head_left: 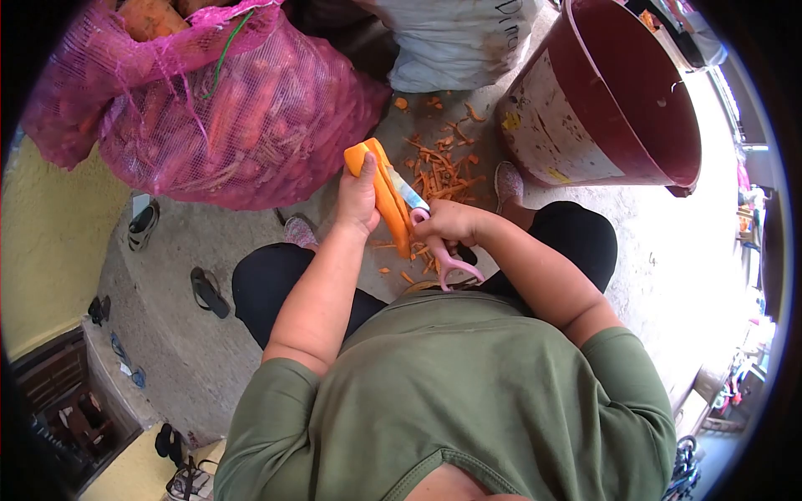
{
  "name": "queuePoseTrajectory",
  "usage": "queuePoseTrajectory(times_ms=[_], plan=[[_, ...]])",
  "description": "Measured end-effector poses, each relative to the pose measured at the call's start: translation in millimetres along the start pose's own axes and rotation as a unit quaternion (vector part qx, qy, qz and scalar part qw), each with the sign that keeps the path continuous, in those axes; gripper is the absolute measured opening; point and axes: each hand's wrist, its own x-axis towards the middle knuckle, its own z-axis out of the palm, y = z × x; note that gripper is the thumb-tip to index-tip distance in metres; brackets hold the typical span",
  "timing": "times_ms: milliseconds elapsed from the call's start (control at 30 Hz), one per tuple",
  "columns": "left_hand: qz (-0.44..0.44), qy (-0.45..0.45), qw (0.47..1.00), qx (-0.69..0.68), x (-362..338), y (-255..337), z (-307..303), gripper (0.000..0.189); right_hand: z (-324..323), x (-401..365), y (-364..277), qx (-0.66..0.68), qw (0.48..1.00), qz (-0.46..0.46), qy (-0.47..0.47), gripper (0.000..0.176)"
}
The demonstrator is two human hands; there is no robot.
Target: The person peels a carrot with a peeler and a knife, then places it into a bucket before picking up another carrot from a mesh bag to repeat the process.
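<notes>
My left hand (359, 199) grips an orange carrot (386, 194), holding it upright and slightly tilted above the floor. My right hand (447, 224) holds a pink-handled peeler (441, 250), its metal blade (409, 192) laid against the carrot's right side. A strip of peel hangs along the carrot. Carrot peelings (441, 167) lie scattered on the concrete floor just beyond my hands, between my feet.
A large pink mesh sack of carrots (225, 108) lies at the upper left. A dark red bucket (610, 100) stands at the upper right, and a white sack (455, 42) lies behind the peelings. Sandals (209, 292) rest on the floor at the left.
</notes>
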Motion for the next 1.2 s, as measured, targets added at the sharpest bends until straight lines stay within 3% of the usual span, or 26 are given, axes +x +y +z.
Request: queuePoseTrajectory(times_ms=[167,267,367,500,600,700,800,833,867,900,1000,1100,1200], plan=[[0.08,0.01,0.996,0.038,1.5,-4.5,5.8,0.04,-14.2,21.8,26.2,0.164,0.975,-0.014,-0.152,0.02],[0.095,0.03,0.993,0.064,1.7,-1.8,5.7,0.04,-14.5,16.8,21.9,0.12,0.987,-0.018,-0.108,0.019],[0.071,0.045,0.995,0.048,-0.8,-0.4,7.0,0.039,-9.0,5.3,8.3,-0.014,0.999,-0.041,-0.002,0.021],[0.0,0.062,0.998,-0.007,2.9,-6.6,-0.7,0.039,-6.1,1.4,6.8,-0.036,0.997,-0.065,0.002,0.031],[0.008,0.053,0.998,0.01,3.7,-7.4,-2.9,0.038,-5.9,7.3,13.4,-0.106,0.983,-0.138,0.059,0.035],[0.005,0.034,0.998,0.055,1.9,-3.7,-2.0,0.038,-2.8,12.7,19.6,-0.087,0.942,-0.301,0.124,0.037],[-0.002,0.003,0.999,0.046,0.1,-2.3,-0.7,0.037,-15.7,-7.4,7.1,0.024,0.986,-0.161,0.027,0.038],[-0.046,0.001,0.999,0.019,-0.1,0.1,-1.3,0.038,-22.0,-13.4,3.7,0.058,0.992,-0.112,-0.011,0.038],[-0.09,0.0,0.996,-0.009,-0.4,3.9,-3.2,0.041,-26.0,-16.8,2.7,0.107,0.986,-0.127,-0.013,0.035],[-0.133,-0.001,0.99,-0.037,-0.5,6.7,-4.1,0.046,-25.3,-19.1,-0.9,0.075,0.989,-0.126,0.021,0.034],[-0.132,0.043,0.989,-0.048,0.4,8.7,-1.7,0.055,-18.1,-26.8,-11.5,-0.047,0.983,-0.131,0.119,0.03],[-0.131,0.044,0.986,-0.092,0.3,12.9,-1.6,0.055,-9.0,-22.9,-3.8,-0.202,0.942,-0.197,0.183,0.031],[-0.111,0.053,0.989,-0.08,-1.8,17.0,1.4,0.052,2.5,-30.7,-15.5,-0.219,0.946,-0.133,0.198,0.034]])
